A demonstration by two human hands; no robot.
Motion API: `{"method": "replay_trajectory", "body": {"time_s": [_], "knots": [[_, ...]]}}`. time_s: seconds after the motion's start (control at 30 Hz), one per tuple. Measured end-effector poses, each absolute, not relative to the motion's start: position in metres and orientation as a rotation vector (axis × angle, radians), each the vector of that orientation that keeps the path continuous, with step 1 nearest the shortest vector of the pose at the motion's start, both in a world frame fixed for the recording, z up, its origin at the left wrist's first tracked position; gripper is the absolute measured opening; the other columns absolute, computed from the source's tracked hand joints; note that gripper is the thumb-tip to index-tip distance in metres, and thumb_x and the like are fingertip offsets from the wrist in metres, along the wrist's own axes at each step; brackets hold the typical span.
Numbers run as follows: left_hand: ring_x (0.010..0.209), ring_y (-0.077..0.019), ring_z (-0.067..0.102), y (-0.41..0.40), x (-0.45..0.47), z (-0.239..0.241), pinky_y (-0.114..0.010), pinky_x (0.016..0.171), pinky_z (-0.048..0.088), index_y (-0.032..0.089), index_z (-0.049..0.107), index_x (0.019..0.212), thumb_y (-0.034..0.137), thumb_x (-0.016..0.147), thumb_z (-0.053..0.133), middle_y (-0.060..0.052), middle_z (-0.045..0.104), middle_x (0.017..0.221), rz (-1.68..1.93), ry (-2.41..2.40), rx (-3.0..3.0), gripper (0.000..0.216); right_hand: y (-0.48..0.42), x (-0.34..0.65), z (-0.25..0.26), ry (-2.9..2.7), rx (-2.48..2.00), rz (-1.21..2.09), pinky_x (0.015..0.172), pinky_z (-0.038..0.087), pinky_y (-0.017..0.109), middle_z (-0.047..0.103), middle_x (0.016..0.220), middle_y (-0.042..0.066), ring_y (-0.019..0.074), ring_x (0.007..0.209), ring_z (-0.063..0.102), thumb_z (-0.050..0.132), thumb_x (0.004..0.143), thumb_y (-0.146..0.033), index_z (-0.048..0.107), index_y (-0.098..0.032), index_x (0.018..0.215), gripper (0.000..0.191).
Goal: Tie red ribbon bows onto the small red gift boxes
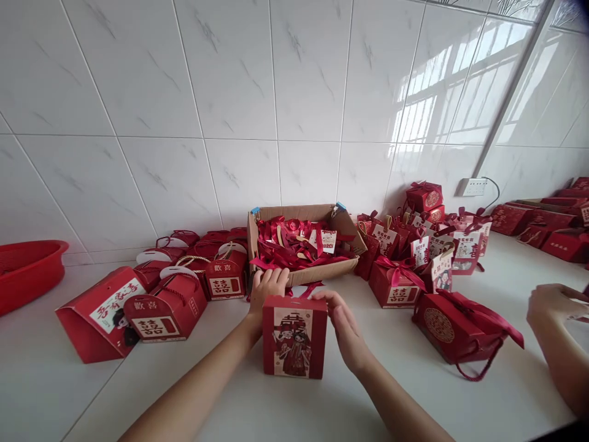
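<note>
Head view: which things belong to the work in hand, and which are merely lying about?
Likely part of the work:
red rectangular cardboard box with printed picture, right hand at its edge
brown cardboard carton holding dark-red ribbons, left hand at its front
red cardboard boxes with ribbons, right of the carton

Apparently just there:
red plastic basin, far left
white wall socket

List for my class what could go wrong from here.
1. The upright red box could tip if the right hand beside it nudges its top edge.
2. Loose ribbons heaped in the carton might snag the left hand near the carton's front edge.
3. The co-worker's hand might catch the cord handle trailing from the ribboned box.
</note>
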State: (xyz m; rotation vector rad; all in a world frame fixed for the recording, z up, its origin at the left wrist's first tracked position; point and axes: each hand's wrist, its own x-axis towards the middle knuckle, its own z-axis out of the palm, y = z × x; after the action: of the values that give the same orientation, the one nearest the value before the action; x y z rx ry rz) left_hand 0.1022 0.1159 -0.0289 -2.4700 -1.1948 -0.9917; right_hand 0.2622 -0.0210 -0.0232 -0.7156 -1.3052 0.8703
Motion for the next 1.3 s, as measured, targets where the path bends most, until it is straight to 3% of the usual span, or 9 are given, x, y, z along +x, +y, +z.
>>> {"method": "replay_trajectory", "body": {"time_s": [0.13,0.3,0.43,0.6,0.8,0.97,1.1,1.17,1.3], "knots": [[0.104,-0.0304,0.054,0.120,0.098,-0.052,-0.046,0.102,0.023,0.022,0.061,0.116,0.026,0.082,0.053,-0.015,0.065,0.110,-1.095,-1.172,-2.457,0.035,-0.014,0.264,-0.027,-1.114,-0.790,0.805,0.082,0.044,0.034,0.060,0.103,0.007,0.0215,0.097,0.056,0.027,0.093,-0.055,0.058,-0.025,0.101,0.044],[0.105,-0.0298,0.055,0.124,0.093,-0.057,-0.047,0.108,0.015,0.027,0.062,0.114,0.030,0.079,0.056,-0.010,0.067,0.107,-1.178,-1.161,-2.540,0.035,0.007,0.280,-0.022,-1.080,-1.005,0.565,0.076,0.045,0.033,0.062,0.097,0.007,0.0212,0.091,0.057,0.041,0.090,-0.048,0.057,-0.023,0.093,0.030],[0.096,-0.0282,0.056,0.125,0.092,-0.052,-0.047,0.108,0.017,0.025,0.065,0.110,0.025,0.082,0.049,-0.010,0.068,0.099,-1.239,-1.166,-2.581,0.032,0.046,0.304,0.002,-1.268,-1.170,0.278,0.074,0.045,0.033,0.064,0.094,0.007,0.0210,0.085,0.059,0.050,0.084,-0.033,0.058,-0.021,0.090,0.016],[0.090,-0.0283,0.057,0.126,0.092,-0.052,-0.048,0.106,0.023,0.027,0.067,0.105,0.023,0.082,0.051,-0.008,0.068,0.094,-1.376,-1.151,-2.604,0.029,0.097,0.315,0.033,-1.418,-1.545,0.193,0.074,0.046,0.034,0.067,0.088,0.006,0.0203,0.077,0.062,0.048,0.077,-0.019,0.062,-0.022,0.082,0.015],[0.089,-0.0282,0.059,0.133,0.089,-0.064,-0.047,0.106,0.025,0.031,0.064,0.109,0.020,0.083,0.050,-0.006,0.069,0.097,-1.382,-1.069,-2.516,0.032,0.123,0.325,0.026,-1.120,-1.803,0.094,0.082,0.042,0.054,0.056,0.110,0.025,0.0398,0.102,0.055,0.056,0.072,-0.022,0.058,-0.014,0.103,0.032],[0.087,-0.0254,0.061,0.134,0.090,-0.068,-0.046,0.104,0.028,0.028,0.059,0.114,0.015,0.085,0.046,-0.005,0.070,0.097,-1.173,-0.944,-2.324,0.034,0.129,0.322,0.017,-1.164,-1.801,0.153,0.084,0.044,0.047,0.062,0.103,0.019,0.0330,0.099,0.058,0.063,0.069,-0.023,0.058,-0.017,0.102,0.033],[0.085,-0.0221,0.062,0.128,0.092,-0.061,-0.044,0.102,0.030,0.023,0.058,0.112,0.008,0.084,0.044,-0.004,0.071,0.094,-1.114,-0.887,-2.198,0.034,0.126,0.292,0.024,-1.505,-1.322,0.471,0.082,0.047,0.034,0.065,0.106,0.008,0.0204,0.093,0.062,0.050,0.082,-0.029,0.057,-0.019,0.111,0.031],[0.082,-0.0215,0.062,0.125,0.092,-0.057,-0.044,0.100,0.032,0.022,0.058,0.110,0.010,0.085,0.043,-0.004,0.070,0.090,-1.086,-0.870,-2.169,0.031,0.121,0.275,0.027,-1.709,-1.011,0.754,0.084,0.048,0.032,0.066,0.103,0.007,0.0192,0.094,0.061,0.046,0.085,-0.031,0.062,-0.019,0.100,0.025],[0.081,-0.0222,0.062,0.120,0.091,-0.050,-0.045,0.099,0.034,0.021,0.059,0.102,0.014,0.088,0.042,-0.005,0.068,0.085,-0.976,-0.935,-2.184,0.024,0.112,0.257,0.027,-1.831,-0.894,1.048,0.077,0.051,0.032,0.068,0.089,0.005,0.0203,0.090,0.063,0.058,0.080,-0.035,0.063,-0.019,0.073,0.017]]}}
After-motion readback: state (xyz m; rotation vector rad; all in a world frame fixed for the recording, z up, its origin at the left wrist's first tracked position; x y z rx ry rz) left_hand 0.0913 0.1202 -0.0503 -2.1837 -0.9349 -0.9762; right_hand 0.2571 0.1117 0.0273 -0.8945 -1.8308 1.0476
